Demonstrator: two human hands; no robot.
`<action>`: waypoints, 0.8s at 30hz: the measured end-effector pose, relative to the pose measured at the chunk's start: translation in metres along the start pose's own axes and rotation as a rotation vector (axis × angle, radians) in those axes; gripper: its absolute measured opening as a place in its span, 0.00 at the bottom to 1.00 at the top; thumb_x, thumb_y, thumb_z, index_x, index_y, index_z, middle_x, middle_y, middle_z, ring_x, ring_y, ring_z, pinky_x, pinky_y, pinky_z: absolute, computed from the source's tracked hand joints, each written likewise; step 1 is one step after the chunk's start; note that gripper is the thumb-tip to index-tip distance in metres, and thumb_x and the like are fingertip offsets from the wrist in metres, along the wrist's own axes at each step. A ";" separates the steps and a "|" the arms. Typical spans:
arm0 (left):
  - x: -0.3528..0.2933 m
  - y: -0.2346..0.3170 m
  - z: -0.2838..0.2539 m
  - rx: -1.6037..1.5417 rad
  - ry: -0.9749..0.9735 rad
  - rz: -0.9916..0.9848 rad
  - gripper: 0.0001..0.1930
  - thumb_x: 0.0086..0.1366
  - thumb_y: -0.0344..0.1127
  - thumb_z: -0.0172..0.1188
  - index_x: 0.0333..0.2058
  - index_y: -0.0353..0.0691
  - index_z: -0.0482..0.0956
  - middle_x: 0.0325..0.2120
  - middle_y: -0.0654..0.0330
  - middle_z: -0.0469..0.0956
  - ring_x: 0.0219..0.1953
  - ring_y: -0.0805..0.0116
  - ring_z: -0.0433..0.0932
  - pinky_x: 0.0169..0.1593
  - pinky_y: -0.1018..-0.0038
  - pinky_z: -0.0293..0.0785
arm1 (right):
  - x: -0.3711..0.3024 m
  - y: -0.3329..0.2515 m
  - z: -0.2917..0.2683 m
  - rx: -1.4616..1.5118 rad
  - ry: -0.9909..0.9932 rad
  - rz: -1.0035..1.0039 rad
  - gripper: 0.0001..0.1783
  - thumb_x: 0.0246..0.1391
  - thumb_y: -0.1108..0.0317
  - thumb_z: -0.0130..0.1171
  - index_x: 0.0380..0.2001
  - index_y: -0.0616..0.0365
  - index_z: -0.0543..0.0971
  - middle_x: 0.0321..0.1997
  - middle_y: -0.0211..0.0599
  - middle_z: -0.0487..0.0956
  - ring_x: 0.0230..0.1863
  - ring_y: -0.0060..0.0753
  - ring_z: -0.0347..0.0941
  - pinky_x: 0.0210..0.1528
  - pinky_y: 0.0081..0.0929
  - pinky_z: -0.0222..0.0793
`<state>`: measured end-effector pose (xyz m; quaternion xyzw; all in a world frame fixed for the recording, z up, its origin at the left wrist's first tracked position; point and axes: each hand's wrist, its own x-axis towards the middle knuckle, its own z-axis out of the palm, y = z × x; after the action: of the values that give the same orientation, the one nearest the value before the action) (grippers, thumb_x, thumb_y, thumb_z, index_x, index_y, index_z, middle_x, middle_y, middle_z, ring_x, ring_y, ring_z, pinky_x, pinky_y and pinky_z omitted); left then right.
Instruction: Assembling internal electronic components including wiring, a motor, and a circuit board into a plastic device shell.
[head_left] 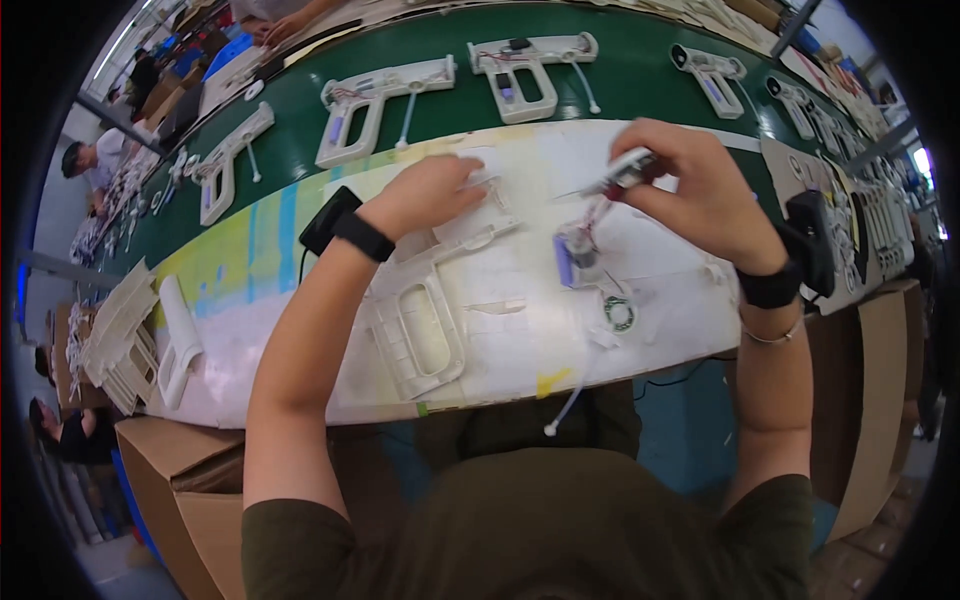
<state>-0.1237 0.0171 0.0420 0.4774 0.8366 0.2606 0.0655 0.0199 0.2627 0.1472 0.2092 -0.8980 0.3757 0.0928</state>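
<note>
A white plastic half shell with a looped handle (455, 330) lies on the worktable in front of me. Over its upper end is my left hand (425, 195), fingers stretched out and loosely apart, gripping nothing that I can see. My right hand (695, 185) is raised at the right and pinches a small dark, silver and red part (628, 172). Thin wires hang from that part to a motor-like piece with a purple cell (568, 258). Just below sits a green ring-shaped board (618, 313). A thin white tube (568, 405) hangs over the table's near edge.
Several part-assembled white housings (370, 105) stand along the green belt (290, 90) beyond the table. White shells (125, 340) are stacked at the left, beside another shell (178, 345). Cardboard boxes (180, 465) flank me. Other people work farther off.
</note>
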 end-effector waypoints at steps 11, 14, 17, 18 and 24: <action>-0.021 0.113 -0.027 -0.522 0.468 -0.011 0.16 0.61 0.40 0.61 0.41 0.32 0.76 0.27 0.60 0.79 0.28 0.72 0.77 0.32 0.77 0.73 | -0.011 0.015 0.086 0.422 0.363 -0.024 0.31 0.43 0.66 0.66 0.50 0.60 0.65 0.48 0.40 0.70 0.41 0.33 0.74 0.46 0.28 0.70; -0.029 0.112 -0.031 -0.809 0.465 -0.049 0.15 0.61 0.38 0.61 0.40 0.31 0.76 0.28 0.62 0.78 0.30 0.76 0.78 0.31 0.79 0.74 | -0.034 0.011 0.118 0.539 0.010 0.300 0.36 0.41 0.62 0.70 0.52 0.61 0.66 0.43 0.37 0.73 0.40 0.30 0.71 0.47 0.28 0.68; -0.037 0.111 -0.040 -0.723 0.633 -0.089 0.17 0.63 0.39 0.60 0.42 0.30 0.74 0.30 0.60 0.78 0.30 0.76 0.77 0.31 0.79 0.76 | -0.034 0.009 0.119 0.789 -0.034 0.390 0.29 0.44 0.65 0.66 0.48 0.63 0.69 0.38 0.36 0.75 0.36 0.28 0.70 0.41 0.28 0.68; -0.044 0.107 -0.041 -0.714 0.643 -0.099 0.17 0.63 0.39 0.60 0.42 0.30 0.74 0.30 0.60 0.78 0.30 0.76 0.77 0.31 0.79 0.76 | -0.033 0.004 0.110 0.956 -0.079 0.444 0.27 0.43 0.68 0.67 0.47 0.64 0.69 0.38 0.33 0.74 0.35 0.24 0.68 0.39 0.24 0.67; -0.093 0.116 -0.054 -1.160 0.418 -0.270 0.21 0.69 0.47 0.46 0.45 0.31 0.68 0.26 0.53 0.76 0.21 0.71 0.76 0.28 0.80 0.75 | -0.027 -0.019 0.081 0.464 -0.163 -0.023 0.18 0.40 0.73 0.66 0.36 0.62 0.72 0.32 0.31 0.73 0.29 0.19 0.65 0.32 0.16 0.63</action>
<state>-0.0040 -0.0331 0.1328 0.1932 0.6072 0.7491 0.1813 0.0513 0.2015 0.0937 0.2648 -0.7897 0.5529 -0.0261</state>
